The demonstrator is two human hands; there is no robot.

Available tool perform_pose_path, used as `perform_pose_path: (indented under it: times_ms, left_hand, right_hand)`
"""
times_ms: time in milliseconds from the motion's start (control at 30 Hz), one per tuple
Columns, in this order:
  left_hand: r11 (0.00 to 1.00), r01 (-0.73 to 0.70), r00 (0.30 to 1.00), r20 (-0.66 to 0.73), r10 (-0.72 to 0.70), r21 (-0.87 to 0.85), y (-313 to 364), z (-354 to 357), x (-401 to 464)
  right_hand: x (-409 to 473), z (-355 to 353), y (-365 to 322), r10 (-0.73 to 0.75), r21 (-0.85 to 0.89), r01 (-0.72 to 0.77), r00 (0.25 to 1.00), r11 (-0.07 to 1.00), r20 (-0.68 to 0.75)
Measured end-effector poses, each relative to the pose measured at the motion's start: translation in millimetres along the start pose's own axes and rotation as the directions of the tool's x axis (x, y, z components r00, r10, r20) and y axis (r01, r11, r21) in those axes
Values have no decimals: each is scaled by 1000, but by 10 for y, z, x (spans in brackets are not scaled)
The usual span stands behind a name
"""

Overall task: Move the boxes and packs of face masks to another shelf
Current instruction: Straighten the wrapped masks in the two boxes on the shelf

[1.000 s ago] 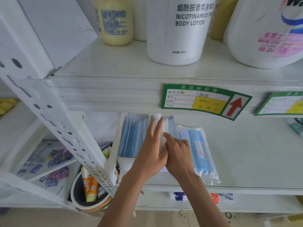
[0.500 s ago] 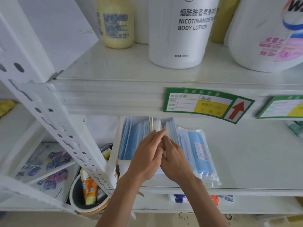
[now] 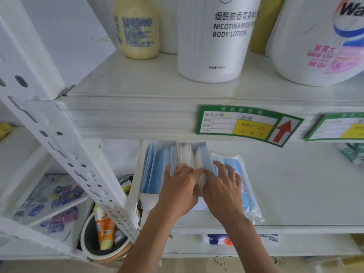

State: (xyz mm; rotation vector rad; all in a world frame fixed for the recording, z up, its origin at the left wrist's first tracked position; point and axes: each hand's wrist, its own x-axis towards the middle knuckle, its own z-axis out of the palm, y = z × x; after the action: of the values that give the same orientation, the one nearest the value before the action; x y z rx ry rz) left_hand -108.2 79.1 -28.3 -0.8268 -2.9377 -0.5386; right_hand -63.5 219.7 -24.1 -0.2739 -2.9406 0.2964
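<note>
An open white box [image 3: 149, 200] of blue face masks [image 3: 157, 166] stands at the left end of the middle shelf [image 3: 295, 194]. A clear pack of blue masks [image 3: 246, 186] lies flat just to its right. My left hand [image 3: 181, 192] rests on the masks inside the box, fingers pressed on the white and blue stack. My right hand [image 3: 222, 192] lies over the box's right side and the pack's left edge, fingers spread. Whether either hand grips anything is not visible.
The shelf above holds a yellow bottle [image 3: 137, 30], a white body lotion bottle [image 3: 214, 38] and a large white jug [image 3: 319, 40]. Green price labels [image 3: 248, 125] sit on its edge. A perforated white upright [image 3: 65, 154] slants at left. A bowl with tubes [image 3: 102, 233] sits lower left.
Both hands slid a little lower and apart over the box; my right hand spread its fingers toward the pack at right. The camera moved slightly closer.
</note>
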Motion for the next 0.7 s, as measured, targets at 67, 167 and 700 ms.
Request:
perform_pose_path:
  times_ms: [67,167,700]
  left_hand:
    - [998,-4,1000,0,4,62,29,-4,15]
    - [993,-9,1000,18,7,119,26,-13,22]
    - [996,59,998,-11,-59,59,9,53,12]
  right_hand:
    - [2,8,-10,14,7,-14,1000,1000,4]
    - [-4,25,-4,72,82,-72,997,994,-1]
    - [-97,63,-11,100,83,-92,990,992,-98]
